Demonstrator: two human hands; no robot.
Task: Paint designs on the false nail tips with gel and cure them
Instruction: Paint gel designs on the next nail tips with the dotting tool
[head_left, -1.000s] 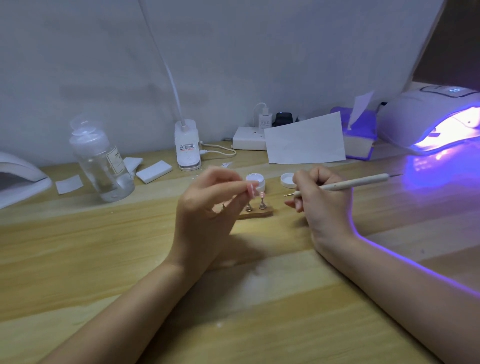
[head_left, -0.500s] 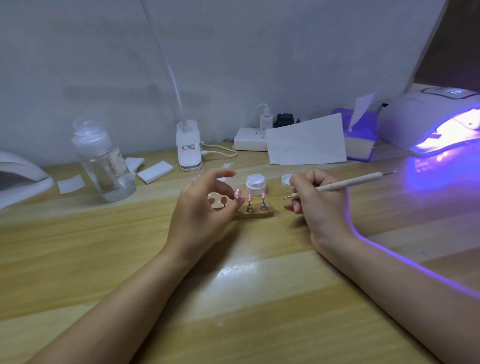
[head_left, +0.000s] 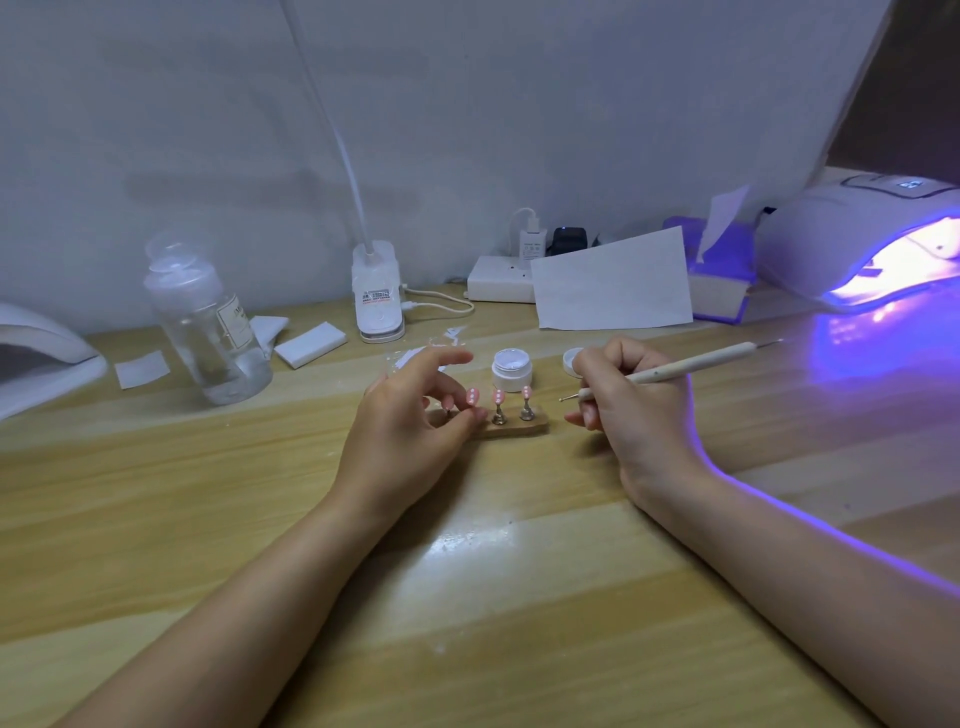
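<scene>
Our left hand (head_left: 415, 421) pinches a nail tip (head_left: 471, 398) stand; our right hand (head_left: 618, 395) grips the dotting pen (head_left: 691, 364). We may smear wet gel dots.

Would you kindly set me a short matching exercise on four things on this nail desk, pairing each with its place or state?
Things:
1. dotting tool
2. gel jar
3. curing lamp
4. clear bottle

Places or states:
A. lit violet at the far right
B. open, behind the wooden stand
C. held in the right hand
D. standing to the left of the left hand

Pairs: 1-C, 2-B, 3-A, 4-D
</scene>
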